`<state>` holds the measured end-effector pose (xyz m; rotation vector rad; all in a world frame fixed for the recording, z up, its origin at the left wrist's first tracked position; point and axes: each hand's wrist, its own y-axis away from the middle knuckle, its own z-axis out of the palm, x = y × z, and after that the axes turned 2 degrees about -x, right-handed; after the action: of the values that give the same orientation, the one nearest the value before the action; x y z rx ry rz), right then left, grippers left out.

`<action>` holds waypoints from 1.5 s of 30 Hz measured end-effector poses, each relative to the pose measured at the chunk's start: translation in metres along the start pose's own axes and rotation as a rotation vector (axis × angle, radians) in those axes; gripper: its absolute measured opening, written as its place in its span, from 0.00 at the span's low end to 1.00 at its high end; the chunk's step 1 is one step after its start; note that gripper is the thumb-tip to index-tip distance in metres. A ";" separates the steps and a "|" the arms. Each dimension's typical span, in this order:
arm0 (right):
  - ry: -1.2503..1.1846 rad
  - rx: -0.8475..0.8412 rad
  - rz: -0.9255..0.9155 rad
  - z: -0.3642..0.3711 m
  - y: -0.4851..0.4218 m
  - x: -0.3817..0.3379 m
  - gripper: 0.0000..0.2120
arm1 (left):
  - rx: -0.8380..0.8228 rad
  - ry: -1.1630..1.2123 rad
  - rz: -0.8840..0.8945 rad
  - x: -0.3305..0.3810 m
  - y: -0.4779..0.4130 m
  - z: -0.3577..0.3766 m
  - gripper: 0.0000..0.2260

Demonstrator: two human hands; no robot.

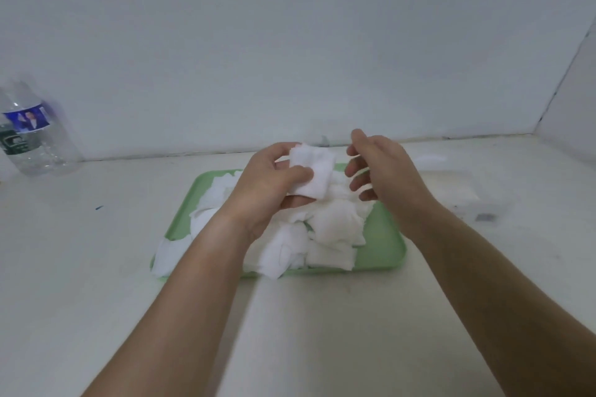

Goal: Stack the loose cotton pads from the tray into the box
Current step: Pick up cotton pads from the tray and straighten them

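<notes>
A green tray (383, 248) lies mid-table, heaped with several loose white cotton pads (335, 226). Above its far end my left hand (267, 190) holds a small stack of white pads (311, 171), thumb pressed on its front. My right hand (377, 171) hovers just right of that stack with fingers loosely spread and nothing in it. A clear plastic box (467, 193) stands to the right of the tray, its inside pale and hard to make out.
A clear water bottle (32, 135) with a blue label stands at the far left against the wall. White walls close off the back and the right side. A small blue mark (99, 207) lies on the white table left of the tray.
</notes>
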<state>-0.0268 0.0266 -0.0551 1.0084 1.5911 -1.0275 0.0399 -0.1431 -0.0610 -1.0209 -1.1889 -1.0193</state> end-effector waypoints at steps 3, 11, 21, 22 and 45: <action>0.154 -0.063 0.051 -0.004 0.014 0.015 0.07 | 0.076 0.084 -0.031 -0.008 0.012 -0.008 0.14; 0.562 -0.034 0.049 0.008 0.036 0.045 0.14 | 0.086 0.225 0.015 -0.025 0.037 -0.001 0.22; 0.626 0.049 -0.078 0.017 0.038 0.059 0.08 | 0.109 0.301 -0.008 -0.028 0.039 -0.015 0.15; 0.598 0.060 -0.099 0.017 0.038 0.058 0.05 | 0.121 0.302 -0.013 -0.028 0.039 -0.015 0.15; 0.156 0.177 -0.118 0.010 0.033 0.052 0.07 | 0.218 0.185 -0.037 -0.034 0.039 -0.008 0.13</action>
<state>-0.0034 0.0340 -0.1122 1.1488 1.7261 -1.2123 0.0768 -0.1399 -0.0989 -0.7207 -1.1406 -0.9671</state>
